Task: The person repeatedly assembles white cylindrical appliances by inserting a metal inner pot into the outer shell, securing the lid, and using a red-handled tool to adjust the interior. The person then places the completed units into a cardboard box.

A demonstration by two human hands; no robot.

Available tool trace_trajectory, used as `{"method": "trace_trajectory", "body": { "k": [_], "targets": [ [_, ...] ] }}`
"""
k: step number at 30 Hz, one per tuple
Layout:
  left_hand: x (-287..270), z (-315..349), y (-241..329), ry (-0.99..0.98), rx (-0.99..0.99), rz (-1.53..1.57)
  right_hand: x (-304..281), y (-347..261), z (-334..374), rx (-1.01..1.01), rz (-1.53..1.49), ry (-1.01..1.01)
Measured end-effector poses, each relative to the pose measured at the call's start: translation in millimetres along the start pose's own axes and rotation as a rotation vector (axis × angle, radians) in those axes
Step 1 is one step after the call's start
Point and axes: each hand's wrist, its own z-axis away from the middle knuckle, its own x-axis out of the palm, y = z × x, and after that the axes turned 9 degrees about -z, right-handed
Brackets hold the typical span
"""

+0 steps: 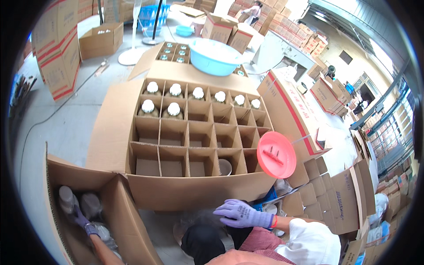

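My left hand (84, 222), in a purple glove, reaches down into an open carton (126, 216) at lower left. Its fingers lie among clear jars (67, 197) wrapped in plastic film; whether they grip one is hidden. My right hand (244, 214), also gloved in purple, lies flat with fingers spread above my knee, just in front of the big carton (194, 191). It holds nothing. That carton has cardboard dividers. White-lidded jars (174, 90) fill the far row and two cells of the second row. One jar (224, 167) sits in the near row.
A pink round lid (276, 154) rests at the big carton's right corner. A pale blue basin (214, 56) sits on a further carton of jars. Flattened dividers (318, 194) lie to the right. Stacked boxes (57, 48), a fan stand (132, 55) and a distant person (252, 12) surround the area.
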Motion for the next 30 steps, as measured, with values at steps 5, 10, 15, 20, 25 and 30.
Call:
{"method": "trace_trajectory", "body": {
  "k": [5,10,15,20,25,30],
  "targets": [
    [-81.6,83.1,154.4,0.115,-0.146,0.447,20.2,-37.3,-47.4,0.008,-0.036,0.190],
    [-256.6,194.2,358.0,-0.203,-0.080,0.767,14.8,-135.9,-86.9,-0.275,-0.290,0.365],
    [-288.4,325.1,484.3,-0.500,-0.009,1.313,-16.1,-180.0,-60.5,-0.321,-0.135,0.654],
    [-315.9,432.5,517.0,-0.783,0.056,1.288,-39.6,-157.2,1.3,-0.177,0.142,0.801],
    [-330.6,487.6,477.4,-1.010,-0.020,1.242,-36.3,-160.6,50.2,-0.330,0.073,0.715],
    [-332.0,459.3,427.9,-1.143,0.000,0.905,-41.0,-143.1,104.2,-0.547,-0.037,0.686]
  ]
}}
